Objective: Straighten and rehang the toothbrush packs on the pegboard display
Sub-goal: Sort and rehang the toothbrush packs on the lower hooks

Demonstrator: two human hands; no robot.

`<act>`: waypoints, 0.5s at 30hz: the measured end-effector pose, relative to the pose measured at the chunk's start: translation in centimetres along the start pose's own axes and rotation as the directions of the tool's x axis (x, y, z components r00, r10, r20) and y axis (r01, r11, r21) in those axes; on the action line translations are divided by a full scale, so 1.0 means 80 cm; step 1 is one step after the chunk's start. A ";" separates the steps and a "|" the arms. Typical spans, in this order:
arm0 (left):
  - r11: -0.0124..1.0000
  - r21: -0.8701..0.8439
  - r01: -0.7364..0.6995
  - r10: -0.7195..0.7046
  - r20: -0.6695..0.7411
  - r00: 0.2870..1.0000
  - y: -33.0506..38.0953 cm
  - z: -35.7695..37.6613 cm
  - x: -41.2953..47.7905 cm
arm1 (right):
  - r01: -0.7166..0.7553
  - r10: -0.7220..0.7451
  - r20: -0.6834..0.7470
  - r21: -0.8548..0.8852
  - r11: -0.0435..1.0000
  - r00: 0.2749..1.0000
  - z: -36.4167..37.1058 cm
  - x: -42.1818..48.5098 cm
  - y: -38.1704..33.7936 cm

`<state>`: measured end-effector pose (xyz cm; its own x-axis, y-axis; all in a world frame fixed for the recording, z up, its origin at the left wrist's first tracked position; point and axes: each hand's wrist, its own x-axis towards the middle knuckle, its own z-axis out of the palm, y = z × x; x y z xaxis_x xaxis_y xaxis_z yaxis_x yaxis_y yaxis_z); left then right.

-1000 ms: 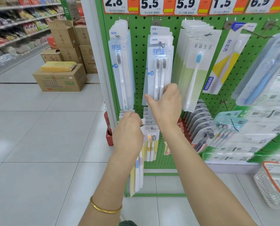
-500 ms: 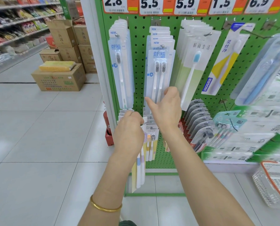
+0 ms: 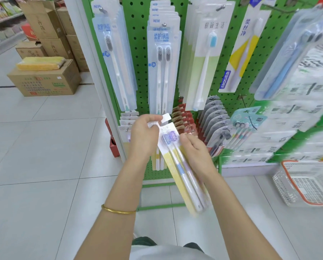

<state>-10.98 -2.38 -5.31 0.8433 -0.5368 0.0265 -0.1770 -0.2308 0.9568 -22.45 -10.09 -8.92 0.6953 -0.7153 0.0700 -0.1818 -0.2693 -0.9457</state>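
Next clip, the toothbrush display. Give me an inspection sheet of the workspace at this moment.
Surface: green pegboard, packs hanging from hooks in columns.
Job's things: yellow pack with two brushes, off the hooks, tilted, held in front of the lower rows; white twin pack above it hangs straight.
Clutter: cardboard boxes on the floor at left; basket at lower right.
Grippers: left hand grips the yellow pack's top; right hand holds its right edge.
Cables: nothing seen.
Surroundings: tiled floor; stocked shelves far left.
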 end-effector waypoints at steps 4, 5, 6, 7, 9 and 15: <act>0.992 -0.011 -0.129 0.128 -0.058 0.990 -0.010 0.037 -0.006 | -0.068 0.073 -0.037 0.123 0.990 0.997 -0.002 -0.006 0.009; 0.986 0.012 -0.169 0.169 -0.064 0.983 -0.013 0.047 -0.009 | -0.082 0.093 -0.063 0.158 0.984 0.994 -0.002 -0.007 0.010; 0.980 0.032 -0.198 0.200 -0.071 0.977 -0.016 0.055 -0.013 | -0.089 0.108 -0.090 0.192 0.977 0.990 -0.002 -0.007 0.011; 0.977 0.043 -0.211 0.214 -0.081 0.974 -0.019 0.062 -0.016 | -0.096 0.123 -0.111 0.222 0.970 0.986 -0.002 -0.008 0.012; 0.976 0.062 -0.208 0.212 -0.061 0.975 -0.024 0.070 -0.024 | -0.131 0.170 -0.128 0.271 0.954 0.977 -0.005 -0.012 0.018; 0.954 0.159 -0.253 0.229 0.153 0.961 -0.048 0.083 -0.048 | -0.293 0.420 -0.113 0.557 0.777 0.900 -0.003 -0.016 0.041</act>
<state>-16.89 -4.83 -11.01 0.6926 -0.6930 0.2003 -0.4626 -0.2136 0.8605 -24.12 -10.19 -12.04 0.4713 -0.8300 -0.2984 0.0425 0.3593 -0.9323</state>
